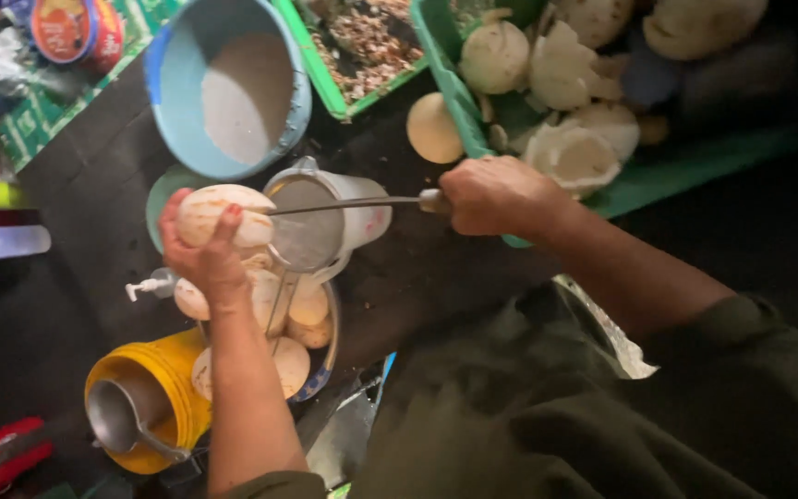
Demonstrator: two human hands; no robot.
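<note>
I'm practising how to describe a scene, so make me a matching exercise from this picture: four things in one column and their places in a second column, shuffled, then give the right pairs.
Things:
1. peeled coconut
2. knife
3. blue bucket
4. yellow container

Places:
A. lower left, with a metal scoop inside
B. gripped in the left hand
C. top of the picture, holding a pale powder
D. held by the right hand, blade reaching to the coconut over a white jug

Pairs: 1-B, 2-D, 3-C, 4-A
</note>
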